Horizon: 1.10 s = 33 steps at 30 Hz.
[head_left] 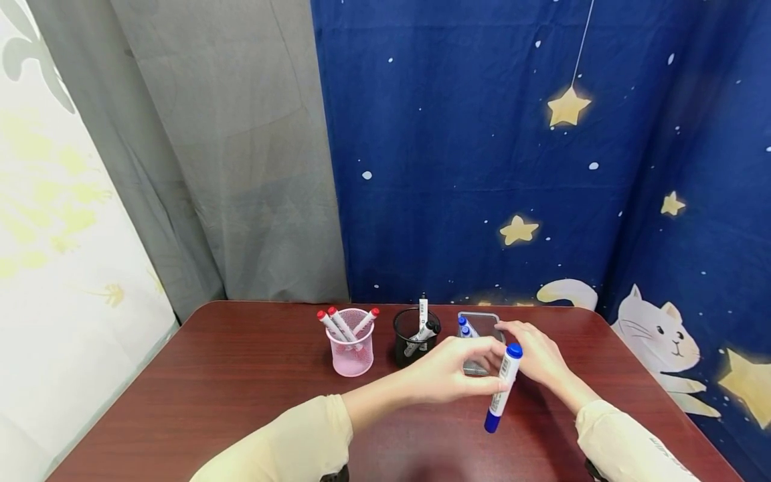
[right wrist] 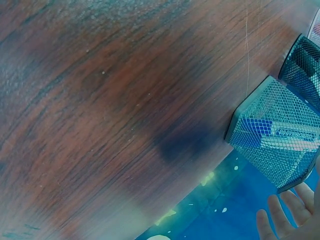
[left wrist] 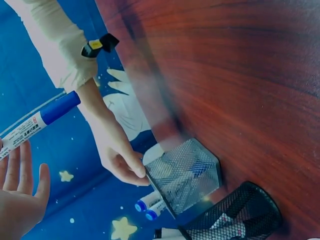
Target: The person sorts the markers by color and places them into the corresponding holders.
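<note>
My left hand [head_left: 448, 371] pinches a blue-capped whiteboard marker [head_left: 504, 388] between thumb and fingers. The marker is raised above the table in front of a grey mesh pen holder [head_left: 480, 313], its upper end tipped slightly right. With its fingertips at the rim, my right hand [head_left: 538, 353] grips the holder's right side; the left wrist view shows the thumb right at the edge. Blue markers [left wrist: 149, 207] lean inside the holder, their ends sticking out above the rim. Through the mesh, the right wrist view shows a blue marker [right wrist: 280, 132].
Just left of the grey holder stands a black mesh cup [head_left: 399, 345] with black markers [head_left: 423, 314]. Farther left is a pink mesh cup [head_left: 352, 363] with red markers [head_left: 340, 323]. All three stand toward the back of the brown table [head_left: 253, 375], before a curtain [head_left: 458, 167].
</note>
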{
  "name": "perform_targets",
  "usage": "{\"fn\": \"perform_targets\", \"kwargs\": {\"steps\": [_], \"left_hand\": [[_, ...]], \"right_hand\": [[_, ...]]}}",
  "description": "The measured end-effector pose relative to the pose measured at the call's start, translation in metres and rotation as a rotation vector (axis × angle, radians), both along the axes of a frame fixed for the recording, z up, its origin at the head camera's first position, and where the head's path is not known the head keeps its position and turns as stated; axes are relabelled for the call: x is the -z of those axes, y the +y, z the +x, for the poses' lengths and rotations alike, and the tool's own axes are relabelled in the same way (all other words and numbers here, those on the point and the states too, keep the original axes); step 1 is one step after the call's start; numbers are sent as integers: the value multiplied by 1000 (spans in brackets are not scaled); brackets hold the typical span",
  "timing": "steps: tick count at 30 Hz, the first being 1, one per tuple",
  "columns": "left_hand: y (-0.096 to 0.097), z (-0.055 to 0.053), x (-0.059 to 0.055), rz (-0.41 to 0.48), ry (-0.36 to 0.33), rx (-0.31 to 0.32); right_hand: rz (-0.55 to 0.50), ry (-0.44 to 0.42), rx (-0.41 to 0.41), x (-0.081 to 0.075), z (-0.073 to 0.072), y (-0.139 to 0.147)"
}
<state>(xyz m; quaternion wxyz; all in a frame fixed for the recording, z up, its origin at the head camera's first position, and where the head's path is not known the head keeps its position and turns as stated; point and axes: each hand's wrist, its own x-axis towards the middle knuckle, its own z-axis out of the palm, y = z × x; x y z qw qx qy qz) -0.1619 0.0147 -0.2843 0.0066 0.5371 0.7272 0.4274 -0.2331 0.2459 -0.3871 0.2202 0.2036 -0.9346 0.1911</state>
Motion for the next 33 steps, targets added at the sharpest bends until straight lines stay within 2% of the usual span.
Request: {"fn": "perform_targets", "kwargs": {"steps": [6,11,16,23,28,33], "left_hand": [[1,-11,-4,51,-49,-7],[1,-19,-7,33,-83,-47],[0,-26,-10,39,-113,-64],[1,-38,-10,69,-180,-83],[2,-48,-13,59,-171,-137],[3,-58,-15,82,-204,-155]], "right_hand": [[-9,18,2,1,-1,-1],[11,57,37,-1,0,-2],[25,77,18,-1,-1,-2],[6,48,12,-1,-1,-2],[-5,25,19,-1,-1,-3],[-2,17,27,-2,-1,-3]]}}
